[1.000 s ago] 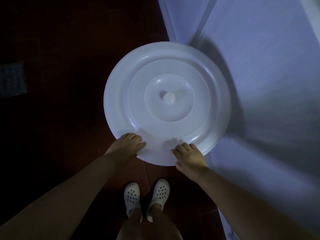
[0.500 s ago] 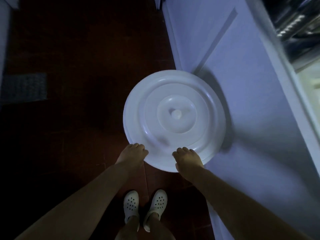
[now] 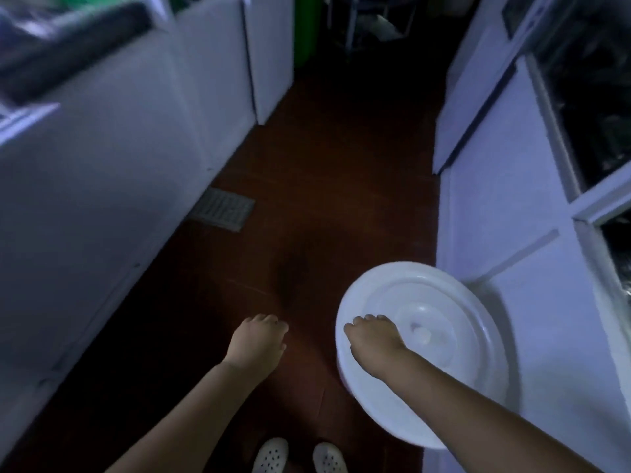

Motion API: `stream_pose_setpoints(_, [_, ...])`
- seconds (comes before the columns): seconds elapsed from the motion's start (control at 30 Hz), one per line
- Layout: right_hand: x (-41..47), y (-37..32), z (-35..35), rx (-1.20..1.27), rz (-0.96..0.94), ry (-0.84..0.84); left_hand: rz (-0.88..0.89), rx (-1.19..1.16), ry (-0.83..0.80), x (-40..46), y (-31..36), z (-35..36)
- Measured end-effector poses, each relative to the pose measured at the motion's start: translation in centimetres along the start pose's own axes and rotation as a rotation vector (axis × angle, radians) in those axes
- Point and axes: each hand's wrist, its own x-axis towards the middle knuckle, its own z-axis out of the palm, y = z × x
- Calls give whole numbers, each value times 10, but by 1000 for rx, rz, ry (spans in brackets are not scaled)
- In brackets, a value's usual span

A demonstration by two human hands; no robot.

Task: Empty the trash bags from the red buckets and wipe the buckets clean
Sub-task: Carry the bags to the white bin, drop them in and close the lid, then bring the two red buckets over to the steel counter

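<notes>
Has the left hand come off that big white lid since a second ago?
Yes. The left hand no longer touches the white lid; it now hangs over the dark red floor, off the lid's left side.

A dark reddish-brown tiled floor (image 3: 327, 206) runs as a narrow aisle between white cabinet fronts on either side. A pale rectangular slotted floor grate (image 3: 223, 211) lies flat on it, close against the left-hand cabinets. At the near right a round white plastic lid with raised concentric rings (image 3: 454, 322) sits just beside the right-hand cabinets; what is under it is hidden. A pair of white perforated clogs (image 3: 297, 457) stands at the near edge.
</notes>
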Motion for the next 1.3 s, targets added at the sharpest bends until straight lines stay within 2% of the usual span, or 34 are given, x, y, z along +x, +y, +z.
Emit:
stream_pose_setpoints(0.23, [24,-84,-58,-171,-463,110,-522,-60,162,-133,-17,-16])
stream_pose_setpoints(0.5, [-43,-273,-79,-317,-991,178,-1088,-157,249,-364,5,24])
stream_pose_setpoints(0.7, [-177,-448,-60,-473,-1350,241,-1490,-241,377,-561,55,72])
stream_pose_setpoints(0.93, [-399,-641,22,-632,-1737,287,-1920,-319,436,-810,153,171])
stream_pose_setpoints(1.1, [-552,-736,78,-677,-1938,276,-2195,-334,469,-967,222,208])
stream_pose_setpoints(1.3, [-671,-838,124,-732,-2104,271,-2367,-323,534,-1083,245,241])
